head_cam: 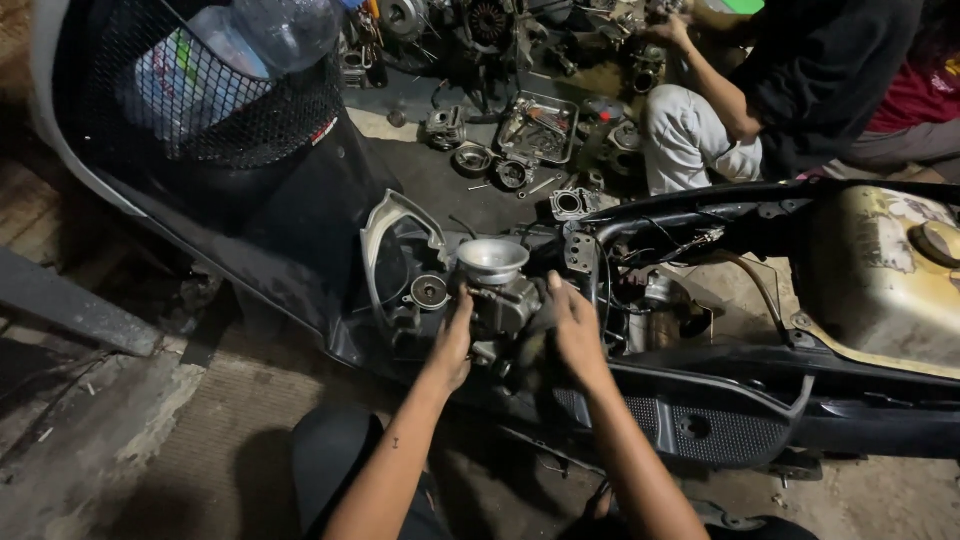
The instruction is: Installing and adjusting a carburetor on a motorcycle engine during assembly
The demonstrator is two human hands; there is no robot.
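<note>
On rough grey concrete floor (130, 440), dim workshop, a stripped black scooter frame (700, 400) lies across the view. Far left: black mesh basket (200, 110) holding a clear plastic water bottle (285, 30). Left hand (455, 335) reaches up from below, fingers curled against the left side of the grey metal carburetor with a silver funnel-shaped intake (497, 285); grip looks partly closed on the body, thumb hidden. Carburetor sits in the open middle of the frame, just beside a pale grey plastic cover (390, 235). Right hand (578, 330) presses on the carburetor's right side, fingers bent round a dark part under it, cannot tell what exactly. Black frame tubes and loose wires (650, 235) crowd close on the right. Behind, on the floor: metal tray of small parts (540, 125), scattered engine pieces (470, 155). Upper right, another person (800, 80) sits in dark top, pale trousers, hand among parts. Far right: worn cream metal fuel tank (880, 270).
</note>
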